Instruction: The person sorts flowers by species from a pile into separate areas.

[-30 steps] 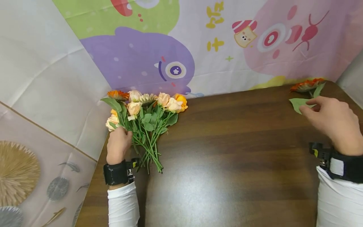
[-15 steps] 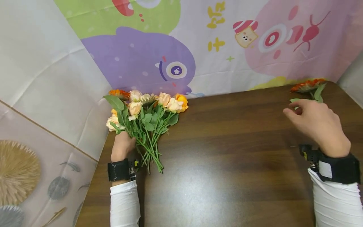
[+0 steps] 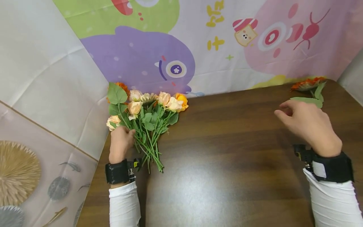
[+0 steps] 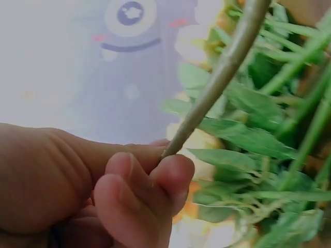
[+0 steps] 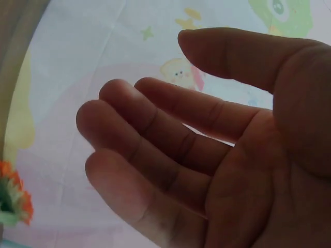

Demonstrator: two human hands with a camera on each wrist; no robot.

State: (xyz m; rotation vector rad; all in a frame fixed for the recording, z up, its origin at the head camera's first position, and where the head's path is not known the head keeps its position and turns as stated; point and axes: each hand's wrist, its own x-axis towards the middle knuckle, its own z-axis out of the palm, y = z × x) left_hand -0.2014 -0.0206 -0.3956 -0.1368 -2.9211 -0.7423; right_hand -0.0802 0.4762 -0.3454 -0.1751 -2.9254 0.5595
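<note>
The step in hand appears to be handling one flower at the left edge of the pile. The left hand [image 3: 120,142] pinches a thick, brownish-green stem [image 4: 222,75] between thumb and fingertips, while the artificial bouquet [image 3: 149,119] of peach roses [image 3: 134,108], a yellow-orange rose [image 3: 181,101] and green stems [image 3: 153,151] lies just beside it on the worktop [image 3: 221,135], blooms toward the printed backdrop [image 3: 221,67]. Beyond the left hand, a broad green leaf [image 3: 117,94] partly covers an orange flower [image 3: 124,89]; the pinched stem probably belongs to that bloom, though the overlapping foliage makes this hard to confirm.

The right hand [image 3: 310,126] is free, its palm bare and fingers relaxed, poised near a second orange flower [image 3: 307,84] and its pale leaf [image 3: 308,100] at the far right, well apart from the bouquet.

As a judgement, the next move calls for a steady pinch by the left hand and enough care that the broad leaf does not snag the neighbouring roses. The right hand needs no new grip for that.
</note>
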